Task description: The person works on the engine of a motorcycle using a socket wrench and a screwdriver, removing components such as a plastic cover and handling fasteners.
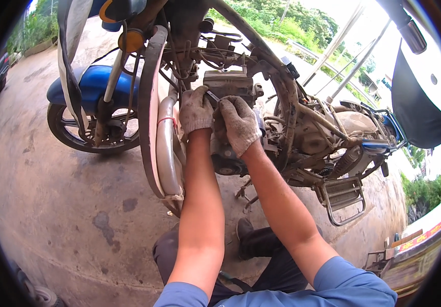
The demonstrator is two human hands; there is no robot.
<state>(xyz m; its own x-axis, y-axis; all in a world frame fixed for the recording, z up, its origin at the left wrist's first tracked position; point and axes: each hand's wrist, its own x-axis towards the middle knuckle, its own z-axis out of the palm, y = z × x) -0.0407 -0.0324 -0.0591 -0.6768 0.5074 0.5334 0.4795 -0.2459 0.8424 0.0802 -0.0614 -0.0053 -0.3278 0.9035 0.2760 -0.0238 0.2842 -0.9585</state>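
A partly stripped motorcycle stands before me, its dirty engine [225, 153] exposed below the finned cylinder head [228, 79]. My left hand [196, 110], in a soiled knit work glove, is closed at the engine's front side; what its fingers hold is hidden. Just right of it, my right hand [240, 123], gloved alike, pinches a slim metal tool [213, 96] that slants up toward the left hand. The tool's ends are covered, so its exact kind does not show.
Left of my forearms rises a curved crash bar [168, 153] with a pale guard. Beyond it are the blue front fender [95, 87] and front wheel [62, 125]. The frame tube [251, 36] crosses above the engine. A metal side rack [340, 202] sticks out at the right.
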